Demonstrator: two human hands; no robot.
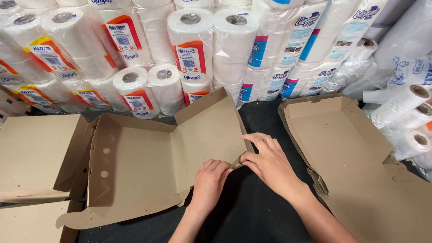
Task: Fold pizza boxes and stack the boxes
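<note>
A flat, half-folded brown cardboard box blank [148,166] is spread on the dark table [252,211], its long axis running left to right and its raised right flap pointing up and away. The left hand [209,180] is pressed on the near right edge, fingers curled down against the board, apparently to keep it flat. The right hand [267,159] is closed on the flap's corner tab, pinched just beyond the left fingertips, seemingly to bend it inward. Wrapped white paper rolls [189,49] are stacked behind.
</note>
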